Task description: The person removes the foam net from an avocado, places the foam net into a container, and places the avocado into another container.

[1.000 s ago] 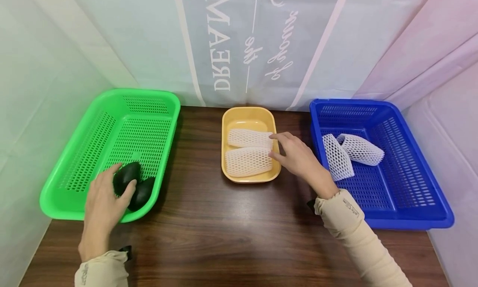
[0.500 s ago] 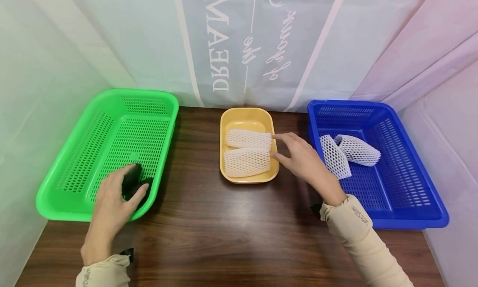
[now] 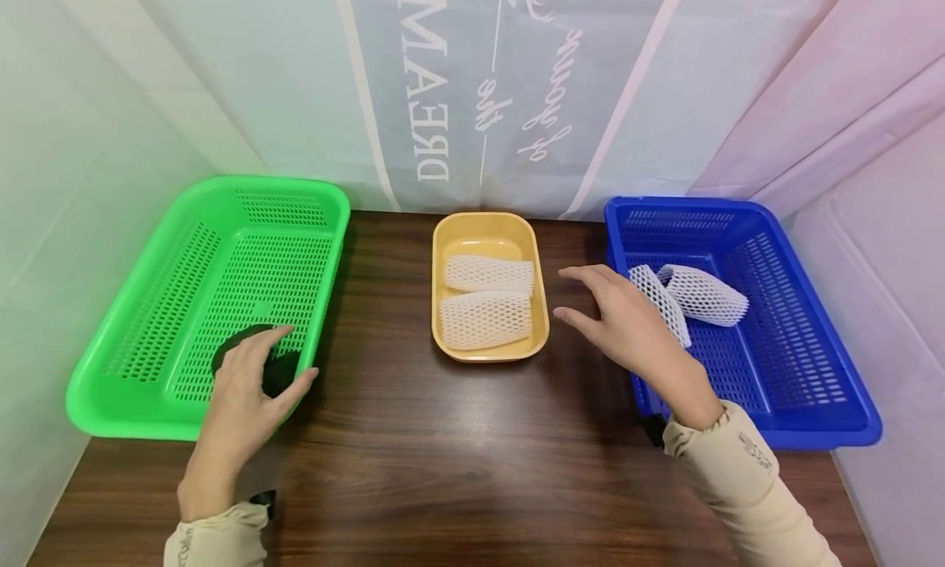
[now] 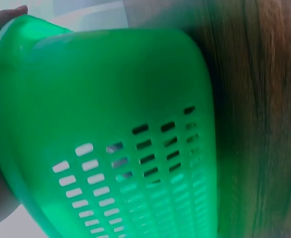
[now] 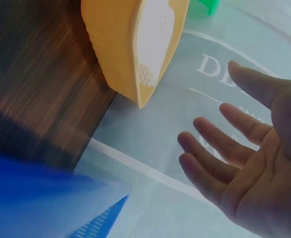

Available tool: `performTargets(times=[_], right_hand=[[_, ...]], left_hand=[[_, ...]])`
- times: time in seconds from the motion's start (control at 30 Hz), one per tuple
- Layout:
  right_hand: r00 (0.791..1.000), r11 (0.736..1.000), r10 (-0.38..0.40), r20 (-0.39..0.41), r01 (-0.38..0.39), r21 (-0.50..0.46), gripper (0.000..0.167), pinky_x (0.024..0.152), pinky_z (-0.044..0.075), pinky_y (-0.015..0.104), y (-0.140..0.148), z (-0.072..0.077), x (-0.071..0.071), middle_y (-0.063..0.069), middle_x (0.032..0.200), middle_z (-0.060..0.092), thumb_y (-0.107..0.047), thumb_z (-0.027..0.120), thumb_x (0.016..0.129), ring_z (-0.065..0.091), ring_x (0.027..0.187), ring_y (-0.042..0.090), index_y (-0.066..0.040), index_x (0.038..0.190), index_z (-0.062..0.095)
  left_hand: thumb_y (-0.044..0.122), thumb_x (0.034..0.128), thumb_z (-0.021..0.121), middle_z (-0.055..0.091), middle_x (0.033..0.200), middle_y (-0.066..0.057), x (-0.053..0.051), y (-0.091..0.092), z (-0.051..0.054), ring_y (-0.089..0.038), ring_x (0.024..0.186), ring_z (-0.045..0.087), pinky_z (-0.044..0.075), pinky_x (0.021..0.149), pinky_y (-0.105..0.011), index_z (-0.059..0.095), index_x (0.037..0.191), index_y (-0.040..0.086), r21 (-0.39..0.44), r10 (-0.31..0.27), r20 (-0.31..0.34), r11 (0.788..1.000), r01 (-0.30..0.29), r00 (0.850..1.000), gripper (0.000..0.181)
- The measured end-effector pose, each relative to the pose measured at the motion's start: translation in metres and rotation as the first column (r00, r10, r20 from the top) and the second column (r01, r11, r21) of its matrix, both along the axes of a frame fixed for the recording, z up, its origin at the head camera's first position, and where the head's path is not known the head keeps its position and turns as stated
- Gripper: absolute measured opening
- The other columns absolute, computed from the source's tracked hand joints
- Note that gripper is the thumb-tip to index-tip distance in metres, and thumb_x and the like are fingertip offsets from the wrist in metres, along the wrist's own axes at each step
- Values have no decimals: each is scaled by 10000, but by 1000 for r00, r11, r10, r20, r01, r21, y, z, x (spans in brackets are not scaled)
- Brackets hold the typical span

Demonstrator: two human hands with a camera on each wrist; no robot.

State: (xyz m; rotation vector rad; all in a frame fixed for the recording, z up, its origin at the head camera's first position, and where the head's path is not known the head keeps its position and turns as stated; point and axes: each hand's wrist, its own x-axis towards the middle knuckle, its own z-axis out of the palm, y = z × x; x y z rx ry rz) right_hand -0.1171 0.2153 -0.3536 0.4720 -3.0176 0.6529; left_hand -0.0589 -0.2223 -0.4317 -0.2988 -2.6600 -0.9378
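Note:
In the head view the left hand (image 3: 239,403) hangs with parted fingers over the near right corner of the green basket (image 3: 335,247). Two dark oval objects lie in that corner, one (image 3: 280,374) between thumb and fingers, the other (image 3: 232,345) partly behind the fingers; contact cannot be told. Beside the yellow tray (image 3: 542,304), the right hand (image 3: 631,325) is held empty, its fingers spread. Two white foam net sleeves, an upper one (image 3: 489,273) and a lower one (image 3: 485,319), lie in that tray. The right wrist view shows the open palm (image 5: 254,173) facing the camera.
On the right stands a blue basket (image 3: 819,321) holding two more foam net sleeves (image 3: 705,294), partly behind the right hand. A printed cloth (image 3: 502,91) hangs behind the brown wooden table (image 3: 443,460). The green basket's perforated wall (image 4: 110,99) fills much of the left wrist view.
The left hand has shifted right, its thumb now over the basket's rim, and one dark object lies farther left. The right hand has drawn back rightward from the sleeves and tray.

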Motion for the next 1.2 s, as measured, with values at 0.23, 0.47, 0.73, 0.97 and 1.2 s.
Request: performTargets(times=[0.23,0.47,0.73,0.97,1.2], right_hand=[[1000,999,-22,16,21,39,495,1043,422,574,12,10,7,201,1329,597,-276,703,931,539,1261,402,-44,1345,562],[993,995,-70,95,62,81,541,1027,408,626,34,20,8,260,1387,533,-346,650,964,487,1293,449,-34,1389,525],[988,992,-102,114,93,79,591,1013,407,640,63,21,3,290,1389,529,-328,659,960,488,1273,482,32,1401,499],[981,986,-133,141,116,121,611,904,454,636,80,19,-2,300,1317,563,-342,672,948,544,1174,472,11,1412,489],[961,976,-179,209,147,159,663,908,429,673,94,12,-8,322,1326,538,-391,666,942,509,1190,509,23,1420,468]], left_hand=[[54,740,817,623,1237,-233,-2,7,-2,-426,1170,518,362,965,-589,588,1282,-3,-12,-53,-35,999,52,998,591],[38,754,807,623,1240,-217,-2,12,-3,-424,1150,515,377,952,-561,601,1268,3,-11,-58,-32,998,58,998,555],[20,768,795,607,1259,-226,-3,13,-6,-436,1151,515,387,952,-557,609,1255,-6,-13,-57,-30,998,57,998,522],[26,776,796,596,1261,-226,-3,15,-7,-439,1131,519,402,937,-556,614,1253,6,-27,-49,-25,998,48,998,510],[43,779,800,585,1264,-219,-2,17,-8,-439,1104,525,419,918,-568,616,1257,13,-56,-35,-21,998,33,999,513]])
